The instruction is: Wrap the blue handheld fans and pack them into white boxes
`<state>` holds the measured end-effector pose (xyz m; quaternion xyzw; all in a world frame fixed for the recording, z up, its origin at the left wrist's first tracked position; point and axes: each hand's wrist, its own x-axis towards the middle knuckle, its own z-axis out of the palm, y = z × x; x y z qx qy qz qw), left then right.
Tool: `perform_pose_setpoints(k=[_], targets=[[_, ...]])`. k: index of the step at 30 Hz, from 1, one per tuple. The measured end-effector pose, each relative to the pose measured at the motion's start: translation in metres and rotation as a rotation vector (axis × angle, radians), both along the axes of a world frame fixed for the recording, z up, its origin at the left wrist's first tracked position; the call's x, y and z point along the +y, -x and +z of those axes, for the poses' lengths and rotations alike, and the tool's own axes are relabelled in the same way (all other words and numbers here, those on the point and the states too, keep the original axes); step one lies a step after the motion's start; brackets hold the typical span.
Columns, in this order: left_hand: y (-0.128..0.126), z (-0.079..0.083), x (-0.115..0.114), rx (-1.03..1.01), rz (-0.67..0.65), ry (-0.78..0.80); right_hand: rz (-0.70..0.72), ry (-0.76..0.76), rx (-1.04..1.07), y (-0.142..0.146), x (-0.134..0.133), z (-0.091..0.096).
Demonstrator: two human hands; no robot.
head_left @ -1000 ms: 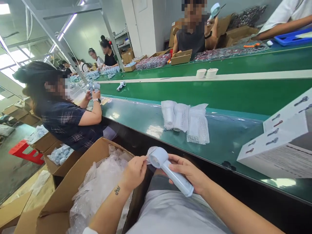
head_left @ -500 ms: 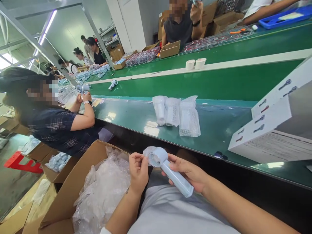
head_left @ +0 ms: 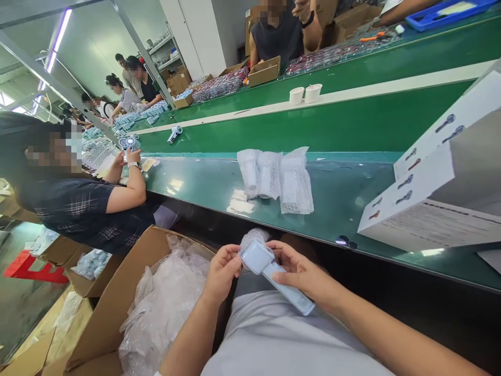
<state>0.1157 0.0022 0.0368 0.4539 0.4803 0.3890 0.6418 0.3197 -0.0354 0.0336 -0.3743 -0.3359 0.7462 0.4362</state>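
Observation:
A light-blue handheld fan (head_left: 287, 287) lies tilted above my lap, its head toward the table and its handle end toward me. My right hand (head_left: 299, 266) is closed round the upper handle, thumb on top. Clear bubble-wrap bag (head_left: 254, 236) material sits against the far side of the fan head. My left hand (head_left: 224, 269) pinches the edge of that bag at the head's left corner. How far the bag covers the head is hard to make out. On the table, three bubble-wrapped fans (head_left: 270, 175) lie side by side.
An open cardboard box (head_left: 113, 292) of clear bubble bags (head_left: 160, 308) stands at my left. White printed cartons (head_left: 415, 224) are on the table at right. Two paper cups (head_left: 305, 94) stand beyond the green conveyor (head_left: 344, 122). A co-worker (head_left: 78, 193) sits at left holding a fan.
The fan has been turned over in my hands, so its round opening no longer faces me and a flat side does. The bag now sits at the head's far end.

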Motion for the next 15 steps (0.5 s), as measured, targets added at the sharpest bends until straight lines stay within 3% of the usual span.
perform_pose_setpoints(k=[4, 8, 11, 15], targets=[[-0.01, -0.009, 0.006, -0.137, 0.03, 0.305, 0.042, 0.009, -0.111, 0.0, -0.004, -0.009], [-0.011, -0.031, 0.004, -0.068, 0.02, 0.344, 0.055, 0.089, -0.213, 0.004, -0.009, -0.022], [-0.004, -0.048, -0.003, 0.178, 0.015, 0.158, 0.048, 0.102, -0.236, 0.008, -0.014, -0.034], [0.001, -0.058, -0.017, 0.635, -0.051, -0.449, 0.052, 0.123, -0.267, 0.012, -0.015, -0.042]])
